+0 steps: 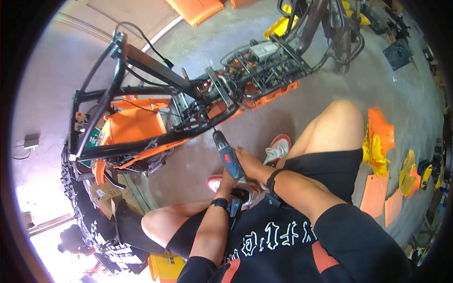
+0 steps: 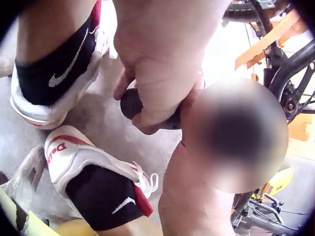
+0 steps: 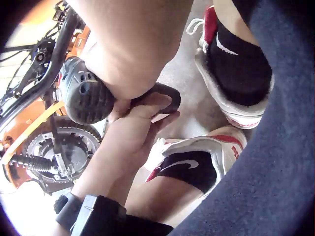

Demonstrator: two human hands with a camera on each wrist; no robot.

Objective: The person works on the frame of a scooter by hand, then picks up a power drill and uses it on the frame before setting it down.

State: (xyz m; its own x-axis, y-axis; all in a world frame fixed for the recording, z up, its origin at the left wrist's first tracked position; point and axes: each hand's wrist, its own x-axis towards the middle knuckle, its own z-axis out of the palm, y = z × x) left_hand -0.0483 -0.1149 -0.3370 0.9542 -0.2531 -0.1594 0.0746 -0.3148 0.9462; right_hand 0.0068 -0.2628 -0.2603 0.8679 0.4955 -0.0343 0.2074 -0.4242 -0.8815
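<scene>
A cordless drill (image 1: 227, 154), dark blue-grey with a red patch, points up toward the vehicle in the head view. Its tip overlaps the lower black tube of the vehicle frame (image 1: 155, 141). Both hands are together on its grip. The left hand (image 2: 160, 91) curls its fingers around the black handle (image 3: 167, 97). My right hand (image 1: 249, 165) holds the drill from the other side, its fingers mostly hidden. In the right wrist view the drill's rounded, vented rear (image 3: 88, 93) shows beside the right hand. A blurred disc covers part of the left wrist view.
An orange panel (image 1: 134, 126) sits inside the frame, and a wheel (image 3: 61, 152) stands below it. Orange and yellow body panels (image 1: 376, 146) lie on the floor at right. Cardboard boxes (image 1: 106, 195) stand at left. The person's shoes (image 1: 278, 148) are close beneath the hands.
</scene>
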